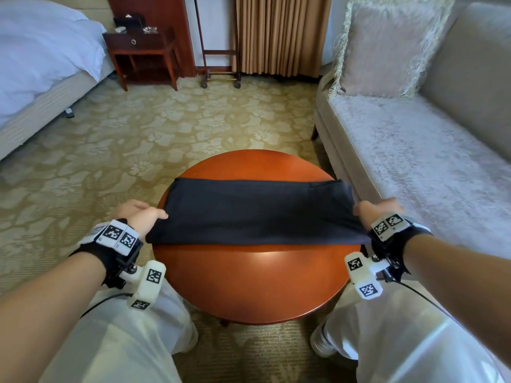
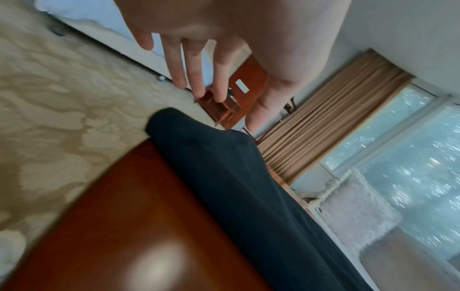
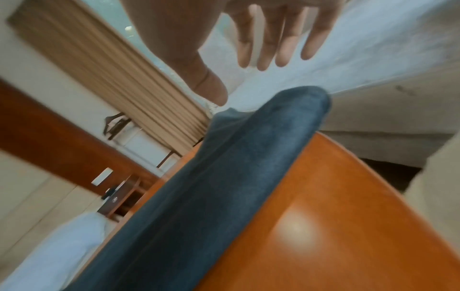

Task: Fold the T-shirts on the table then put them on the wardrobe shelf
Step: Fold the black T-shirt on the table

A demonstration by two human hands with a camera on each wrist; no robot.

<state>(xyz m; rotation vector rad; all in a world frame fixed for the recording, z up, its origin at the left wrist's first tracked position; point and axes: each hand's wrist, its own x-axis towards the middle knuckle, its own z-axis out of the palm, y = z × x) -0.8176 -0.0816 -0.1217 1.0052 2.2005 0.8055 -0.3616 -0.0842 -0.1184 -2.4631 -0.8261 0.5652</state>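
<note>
The left hand [image 1: 141, 214] sits at the left end of the dark T-shirt [image 1: 257, 214], thumb lying on the cloth edge in the head view. The left wrist view adds what the head view hides: the fingers [image 2: 196, 65] are straight and spread, clear of the fabric [image 2: 248, 187], gripping nothing.

The T-shirt lies folded into a long band across the round wooden table [image 1: 257, 283], both ends overhanging the rim. The head view alone shows the full band, and beyond it the bed [image 1: 41, 56], the nightstand [image 1: 143, 53] and the curtain [image 1: 282, 34].

The right hand [image 1: 373, 210] mirrors the left at the band's right end, beside the sofa [image 1: 414, 150]. In the right wrist view its fingers [image 3: 273, 39] are extended and apart above the rolled fabric end [image 3: 273, 137], not clamped on it.

Both forearms reach forward, wrists turned inward. The wrist mounts carry square black-and-white coded markers; no readable text is visible.
</note>
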